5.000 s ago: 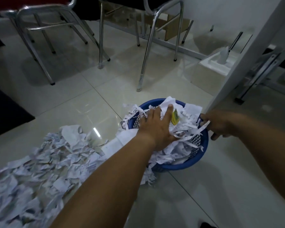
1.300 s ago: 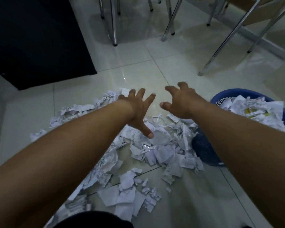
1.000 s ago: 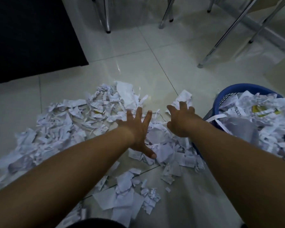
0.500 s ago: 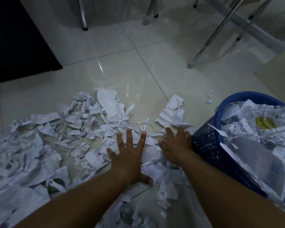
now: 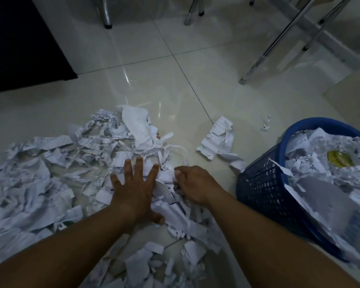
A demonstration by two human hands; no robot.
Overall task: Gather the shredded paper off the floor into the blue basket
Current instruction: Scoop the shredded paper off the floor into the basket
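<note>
Scooping paper (image 5: 40, 183); basket (image 5: 262, 183) heaped.
Paper sprawls over floor (image 5: 195, 69) left of basket. Left hand (image 5: 136, 190) flat, fingers spread, pressing paper; right hand (image 5: 192, 185) looks clenched on paper, view's dim. Rake hands together, squeeze tight, lift low to basket.

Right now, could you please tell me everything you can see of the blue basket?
The blue basket looks like plastic: a smooth round rim above a wall of small square holes. It stands on the tiled floor at the right of the view, cut off by the frame edge. A heap of shredded paper rises above its rim and spills over the near side, with a yellow scrap on top. The right hand is close but apart.
</note>
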